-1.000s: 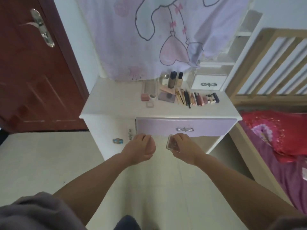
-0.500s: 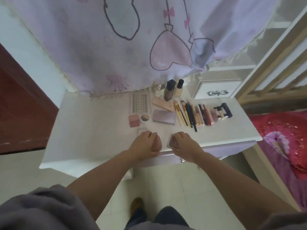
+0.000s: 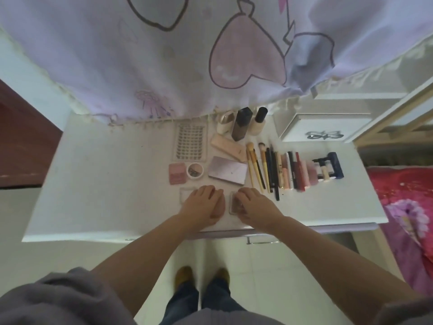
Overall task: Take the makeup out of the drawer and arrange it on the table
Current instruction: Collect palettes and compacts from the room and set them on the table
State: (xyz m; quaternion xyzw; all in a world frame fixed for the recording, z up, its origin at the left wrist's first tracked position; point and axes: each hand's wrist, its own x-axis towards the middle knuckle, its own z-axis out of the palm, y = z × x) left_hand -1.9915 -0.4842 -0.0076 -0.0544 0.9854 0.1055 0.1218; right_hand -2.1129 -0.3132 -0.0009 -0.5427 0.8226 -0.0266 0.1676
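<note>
1. Head view: both hands are down on the white table (image 3: 98,184), near its front edge, side by side.
2. Right hand (image 3: 255,206) has its fingers curled over a small clear compact (image 3: 235,204) with a brownish pan, holding it against the tabletop.
3. Left hand (image 3: 202,206) is loosely curled, fingertips touching a little clear square case (image 3: 186,195). Can't really tell if it's gripping it or just resting there.
4. Rest of the makeup sits further back: pink compact (image 3: 177,173), round pot (image 3: 195,170), silver palette (image 3: 227,170), lash tray (image 3: 191,143), a row of brushes and pencils (image 3: 264,167), lipsticks (image 3: 302,171), bottles (image 3: 241,124).
5. The drawer (image 3: 262,233) just peeks out under the table edge.
</note>
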